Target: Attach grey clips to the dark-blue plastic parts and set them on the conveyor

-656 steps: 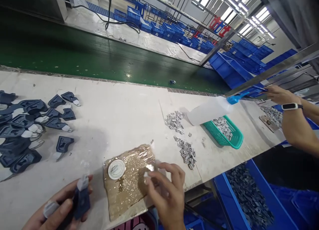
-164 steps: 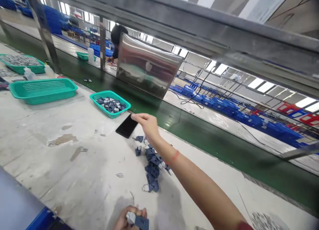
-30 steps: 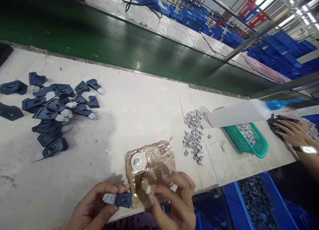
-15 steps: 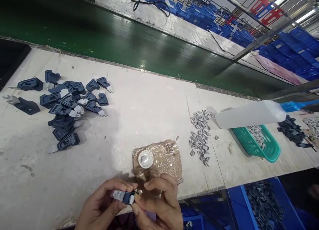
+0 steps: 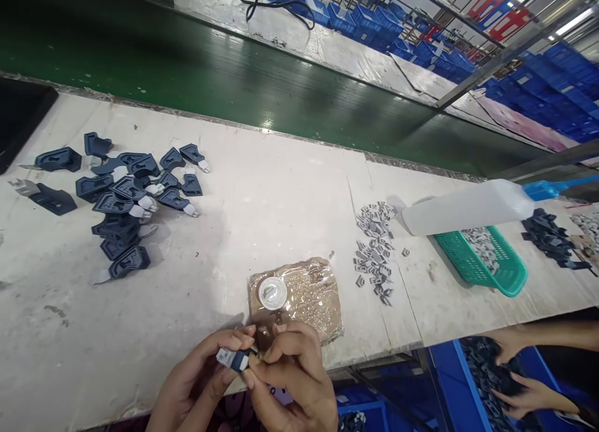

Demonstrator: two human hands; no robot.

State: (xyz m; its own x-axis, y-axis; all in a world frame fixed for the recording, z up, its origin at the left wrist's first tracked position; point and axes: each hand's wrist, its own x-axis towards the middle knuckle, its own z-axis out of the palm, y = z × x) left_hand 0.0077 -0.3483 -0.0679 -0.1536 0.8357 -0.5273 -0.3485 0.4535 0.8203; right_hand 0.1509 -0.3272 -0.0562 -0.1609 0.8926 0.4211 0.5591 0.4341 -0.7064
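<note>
Close to the table's front edge, my left hand (image 5: 201, 376) is closed around a small dark blue and light grey plastic part (image 5: 234, 359). My right hand (image 5: 290, 376) pinches the white end of that same part from the right, thumb and forefinger together. Just beyond my hands lies a flat brown pad wrapped in clear plastic (image 5: 309, 294), with a round white cap (image 5: 272, 293) on its left half. Dark blue plastic parts with light grey ends (image 5: 126, 188) form a loose heap at the left. Small grey clips (image 5: 374, 251) are scattered right of the pad.
A translucent white bottle (image 5: 468, 208) with a blue nozzle lies by a green basket (image 5: 510, 282) of small pale pieces. Another person's hands (image 5: 528, 369) reach into a blue bin (image 5: 452, 382) of dark parts, lower right. A green conveyor belt (image 5: 299, 101) runs behind the table.
My fingers have shifted slightly on the held part, my right hand moving a little left and up. Another person's hands have come into the blue bin at lower right.
</note>
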